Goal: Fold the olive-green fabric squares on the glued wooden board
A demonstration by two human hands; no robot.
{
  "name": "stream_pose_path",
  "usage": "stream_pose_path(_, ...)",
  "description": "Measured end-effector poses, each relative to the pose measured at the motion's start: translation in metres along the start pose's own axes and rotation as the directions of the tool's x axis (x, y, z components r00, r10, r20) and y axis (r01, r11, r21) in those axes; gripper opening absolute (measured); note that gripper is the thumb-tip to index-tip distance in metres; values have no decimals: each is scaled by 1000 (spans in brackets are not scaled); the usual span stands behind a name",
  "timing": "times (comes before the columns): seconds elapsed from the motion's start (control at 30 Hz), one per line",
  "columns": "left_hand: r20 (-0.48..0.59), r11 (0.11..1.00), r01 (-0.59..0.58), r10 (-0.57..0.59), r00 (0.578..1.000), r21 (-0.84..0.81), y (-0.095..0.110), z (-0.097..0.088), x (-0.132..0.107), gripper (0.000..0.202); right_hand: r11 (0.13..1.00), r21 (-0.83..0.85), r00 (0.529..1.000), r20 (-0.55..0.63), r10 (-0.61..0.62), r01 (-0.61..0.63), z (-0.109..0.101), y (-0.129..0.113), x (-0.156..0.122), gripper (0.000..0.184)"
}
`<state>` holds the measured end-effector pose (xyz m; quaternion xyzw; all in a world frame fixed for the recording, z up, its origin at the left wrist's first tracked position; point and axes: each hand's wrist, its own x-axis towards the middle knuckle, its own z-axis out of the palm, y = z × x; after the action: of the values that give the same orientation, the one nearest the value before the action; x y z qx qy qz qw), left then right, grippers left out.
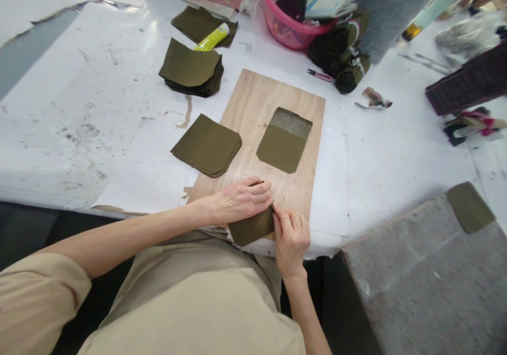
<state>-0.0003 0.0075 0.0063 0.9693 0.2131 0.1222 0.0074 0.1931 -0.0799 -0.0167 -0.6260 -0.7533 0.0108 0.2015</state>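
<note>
An olive-green fabric piece [253, 227] lies at the near end of a wooden board [247, 93]. Across its upper part my left hand [242, 201] rests flat, fingers stretched out and close together. My right hand [292, 234] pinches the right edge of this piece between thumb and fingers; the fingertips partly hide the edge. Farther up the board lies an olive pocket-shaped piece [282, 146] with a greyish, textured band along its top. To the left, a small stack of cut olive pieces [208, 143] overlaps the board's edge.
Behind are a taller olive fabric stack [190, 67] and a yellow glue stick [213, 37] on more fabric. A pink basket [291, 35], dark yarn or thread bundles [348, 72] and small snips [320, 75] stand beyond the board. A grey slab [428, 270] juts out at right.
</note>
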Motion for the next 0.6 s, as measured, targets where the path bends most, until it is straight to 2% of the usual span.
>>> stream_pose_path(0.3, 19, 997, -14, 15, 1000, -80, -1, 7, -1, 21, 1000, 9, 1000, 7, 12, -12, -4, 1, -4, 20)
stream_pose_path(0.6, -3, 997, 4, -5, 1000, -71, 2, 1, 1, 17, 1000, 15, 1000, 3, 12, -12, -6, 4, -9, 19)
